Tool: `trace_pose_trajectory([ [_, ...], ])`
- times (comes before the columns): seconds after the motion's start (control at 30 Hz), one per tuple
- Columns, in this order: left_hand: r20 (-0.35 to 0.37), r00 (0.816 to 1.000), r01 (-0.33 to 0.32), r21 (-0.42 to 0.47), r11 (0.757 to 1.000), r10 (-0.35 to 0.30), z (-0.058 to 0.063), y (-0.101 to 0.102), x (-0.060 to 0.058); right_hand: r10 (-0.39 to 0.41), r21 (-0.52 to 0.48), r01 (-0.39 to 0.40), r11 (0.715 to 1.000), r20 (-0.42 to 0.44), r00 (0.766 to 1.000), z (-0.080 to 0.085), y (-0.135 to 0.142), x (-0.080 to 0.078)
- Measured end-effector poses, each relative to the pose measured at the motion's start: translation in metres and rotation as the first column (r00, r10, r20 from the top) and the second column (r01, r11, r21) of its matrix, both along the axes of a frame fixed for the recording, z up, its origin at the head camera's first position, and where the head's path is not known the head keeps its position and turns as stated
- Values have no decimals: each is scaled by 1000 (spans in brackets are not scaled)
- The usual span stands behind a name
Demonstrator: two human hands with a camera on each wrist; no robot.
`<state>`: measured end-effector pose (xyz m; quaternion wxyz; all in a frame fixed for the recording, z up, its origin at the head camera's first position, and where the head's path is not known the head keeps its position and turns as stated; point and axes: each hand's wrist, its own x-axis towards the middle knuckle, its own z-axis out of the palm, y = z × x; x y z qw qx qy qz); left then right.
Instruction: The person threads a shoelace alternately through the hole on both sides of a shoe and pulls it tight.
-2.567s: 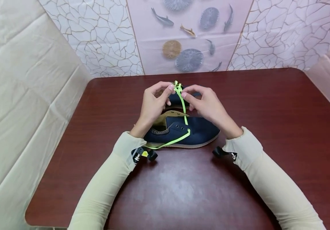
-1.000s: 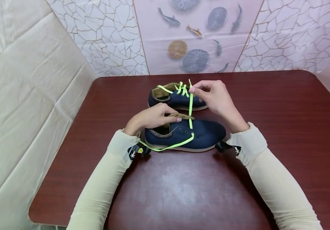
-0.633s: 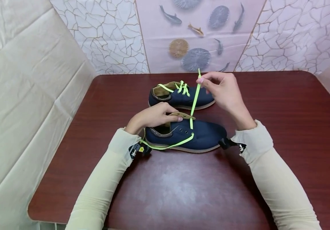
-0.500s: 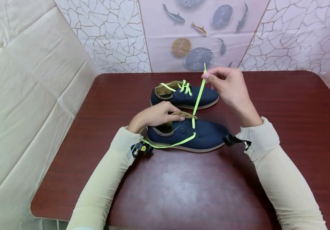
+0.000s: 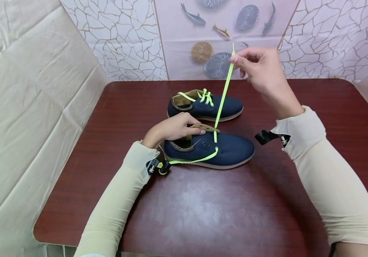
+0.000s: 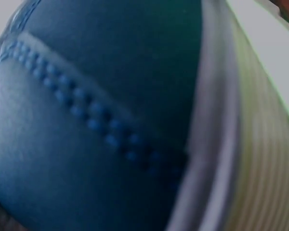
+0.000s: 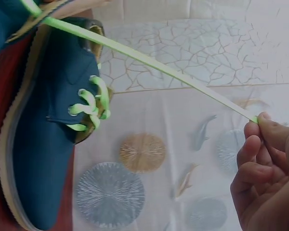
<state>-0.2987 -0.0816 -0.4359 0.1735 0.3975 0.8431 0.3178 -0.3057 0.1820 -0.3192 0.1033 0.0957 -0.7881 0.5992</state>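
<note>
The near navy shoe lies on the table with its toe to the right. My left hand pinches the shoe's far eyelet flap between thumb and fingers. A neon yellow-green shoelace runs taut from that flap up to my right hand, which pinches it near its tip, high above the table. The lace's other end trails from a near-side eyelet toward my left wrist. In the right wrist view the stretched lace reaches the pinching fingertips. Close-up shoe leather fills the left wrist view.
Behind stands a second navy shoe, its matching lace threaded and looped. Both shoes rest on a dark red-brown table. A patterned backdrop hangs behind, and a cream cloth lines the left side.
My left hand has left the lace for the flap. My right hand has risen and moved right, drawing a longer stretch of lace through the flap.
</note>
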Motion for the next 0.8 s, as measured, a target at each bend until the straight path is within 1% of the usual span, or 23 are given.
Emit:
trace_pose_trajectory([
  [0.17, 16, 1000, 7, 6, 1000, -7, 0, 1, -2, 0, -25, 0, 1000, -10, 1000, 19, 0, -1],
  [0.3, 19, 1000, -12, -12, 1000, 12, 1, 0, -1, 0, 22, 2, 1000, -62, 998, 33, -3, 0],
  [0.4, 18, 1000, -22, -28, 999, 23, 2, -1, -1, 3, 34, 1, 999, -100, 995, 42, -6, 0],
  [0.47, 15, 1000, -23, -30, 999, 24, 2, -2, 0, 1, 26, 2, 1000, -108, 994, 46, -7, 2],
  [0.53, 16, 1000, -26, -27, 999, 26, 1, -2, 0, 0, 30, 4, 1000, -113, 994, 48, -9, 4],
  [0.6, 17, 1000, -26, -24, 999, 26, 1, -2, 0, 6, 57, 0, 998, -117, 993, 45, -10, 7],
  [0.73, 28, 999, -19, -15, 1000, 20, 0, -1, 0, 45, 80, -38, 996, -88, 995, 33, -11, 12],
  [0.8, 32, 999, -20, -9, 1000, 21, 0, 0, 1, 63, 91, -54, 994, -94, 994, 25, -12, 14],
])
